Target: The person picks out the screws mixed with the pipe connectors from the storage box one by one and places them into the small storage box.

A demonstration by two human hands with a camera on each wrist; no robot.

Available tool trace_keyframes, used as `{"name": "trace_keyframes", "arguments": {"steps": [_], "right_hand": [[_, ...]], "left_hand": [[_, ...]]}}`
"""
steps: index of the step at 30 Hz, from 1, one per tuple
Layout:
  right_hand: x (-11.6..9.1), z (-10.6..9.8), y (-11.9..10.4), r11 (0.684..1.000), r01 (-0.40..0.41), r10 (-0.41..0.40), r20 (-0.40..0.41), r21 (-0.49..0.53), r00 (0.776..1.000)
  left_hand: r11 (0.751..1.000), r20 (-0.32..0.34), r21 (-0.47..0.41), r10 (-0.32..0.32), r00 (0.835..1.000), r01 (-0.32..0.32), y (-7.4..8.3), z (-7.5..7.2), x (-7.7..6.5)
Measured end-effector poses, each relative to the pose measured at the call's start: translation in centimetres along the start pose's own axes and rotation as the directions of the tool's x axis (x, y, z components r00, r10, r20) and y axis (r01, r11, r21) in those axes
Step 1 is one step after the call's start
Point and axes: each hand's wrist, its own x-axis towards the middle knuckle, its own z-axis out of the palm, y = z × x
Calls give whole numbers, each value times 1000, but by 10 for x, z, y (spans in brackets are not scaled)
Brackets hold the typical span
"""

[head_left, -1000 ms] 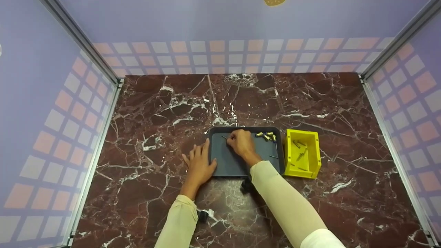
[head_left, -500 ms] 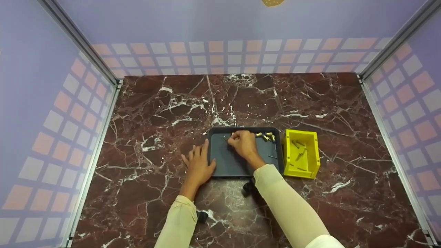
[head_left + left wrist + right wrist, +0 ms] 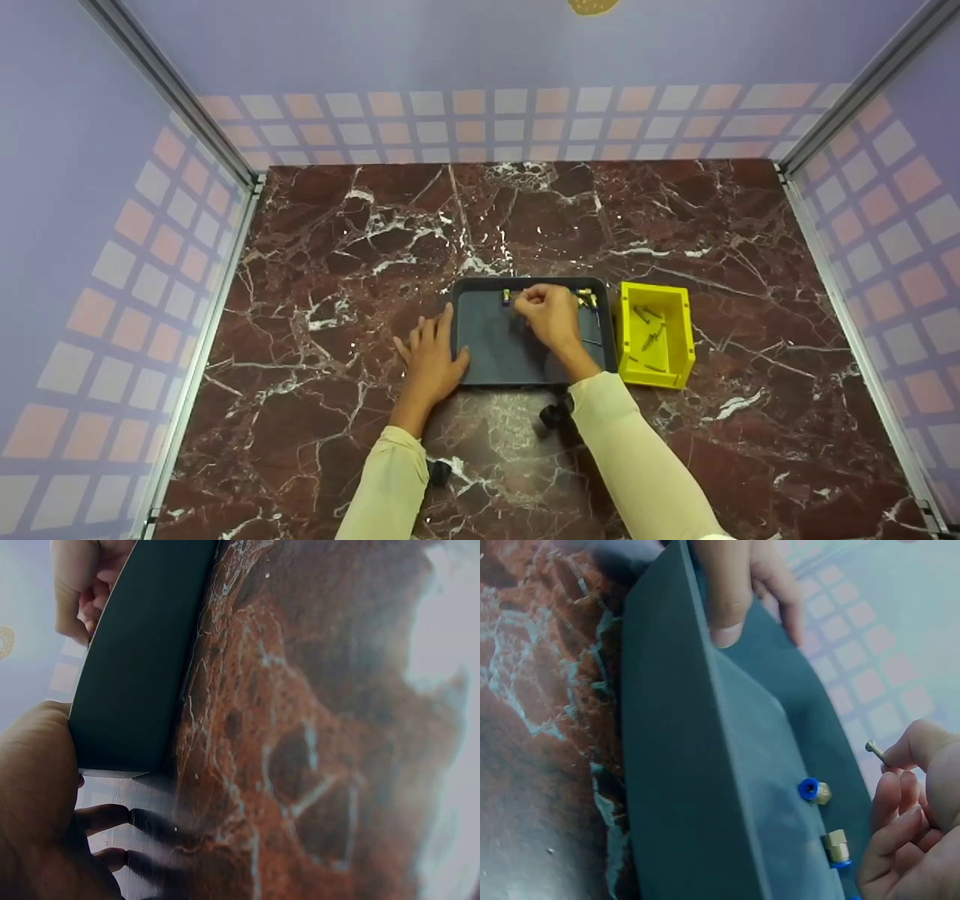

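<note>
In the head view my right hand (image 3: 551,315) is over the dark grey tray (image 3: 491,352). The right wrist view shows its thumb and fingertips pinching a small screw (image 3: 875,751), head end sticking out. Left of those fingers a brass fitting with a blue collar (image 3: 506,297) stands in the tray. More brass-and-blue fittings (image 3: 592,298) lie at the tray's back right, partly covered by the hand. Along the tray's left wall rests my left hand (image 3: 431,364), fingers spread out straight on the table and thumb at the rim.
A yellow bin (image 3: 679,330) with several screws (image 3: 652,337) inside stands right against the tray's right side. Another thin screw (image 3: 592,343) lies near the tray's right wall. Marbled dark red tabletop (image 3: 337,225) surrounds them, with patterned walls behind and at both sides.
My right hand has drawn back to the right with the screw, uncovering the fitting at the tray's back left and covering part of the fitting group. The left hand has stayed put.
</note>
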Motion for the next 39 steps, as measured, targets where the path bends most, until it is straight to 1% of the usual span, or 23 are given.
{"name": "trace_keyframes", "arguments": {"steps": [3,10,12,14,18,23,28,30,34,37,39], "right_hand": [[-3,-9,0,999,-29,30,-29,26,999],[-10,-34,-2,998,-64,64,-110,8,992],[-11,-41,-2,997,-70,75,-116,42,990],[-12,-47,-2,993,-63,74,-119,99,990],[-13,-60,-3,977,-37,67,-139,208,988],[-15,-82,-2,969,-23,75,-203,246,976],[-19,-111,5,950,19,69,-268,313,961],[-19,-122,9,951,23,70,-288,309,955],[-17,-140,18,960,-17,108,-311,281,944],[-18,-152,25,960,-44,138,-333,276,933],[-19,-158,30,970,-56,142,-363,236,921]], "left_hand": [[1000,-3,-5,2,1000,-2,0,1,0],[1000,-12,-10,6,1000,-6,0,1,0],[1000,-11,-5,5,1000,-5,0,1,0],[1000,-8,1,5,1000,-5,0,1,0],[1000,-8,0,9,1000,-9,-1,1,-1],[1000,-20,-7,24,1000,-24,-1,1,-1],[1000,-15,-2,28,1000,-28,-1,1,0],[1000,-3,5,18,1000,-18,-1,0,0],[1000,9,10,3,1000,-3,-1,-2,1],[1000,3,9,9,1000,-9,-1,-1,1],[1000,-6,13,12,1000,-12,-1,-1,0]]}}
